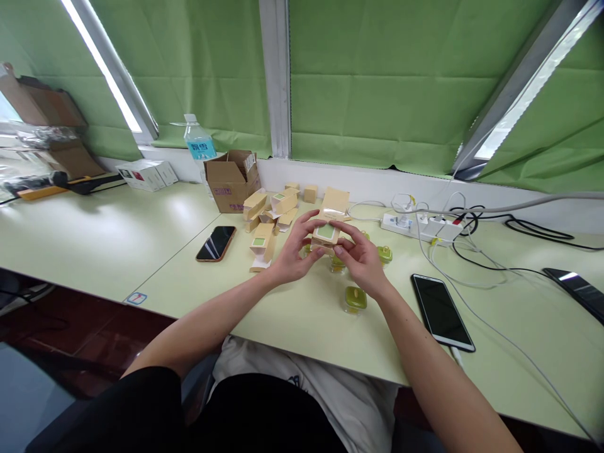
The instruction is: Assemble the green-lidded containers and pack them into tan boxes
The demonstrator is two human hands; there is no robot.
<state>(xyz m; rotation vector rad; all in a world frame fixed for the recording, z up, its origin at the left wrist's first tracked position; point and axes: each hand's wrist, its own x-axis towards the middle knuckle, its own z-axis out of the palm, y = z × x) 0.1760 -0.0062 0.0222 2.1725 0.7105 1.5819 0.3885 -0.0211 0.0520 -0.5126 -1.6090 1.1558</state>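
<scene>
Between both hands is a small kraft-paper box (324,235) with a green square on its face, held above the table. My left hand (299,246) grips its left side, and the fingers of my right hand (361,257) close on its right side. Under and beside my right hand stand several small clear containers with green lids; one green-lidded container (355,297) sits closer to the table's front edge. Left of my hands lies a pile of similar small kraft boxes (283,201), and one kraft box (262,242) rests nearest my left wrist.
A brown cardboard carton (231,182) and a water bottle (198,139) stand by the wall. One phone (216,243) lies to the left, a larger phone (441,309) to the right. Cables trail from a white power strip (421,226) across the right side.
</scene>
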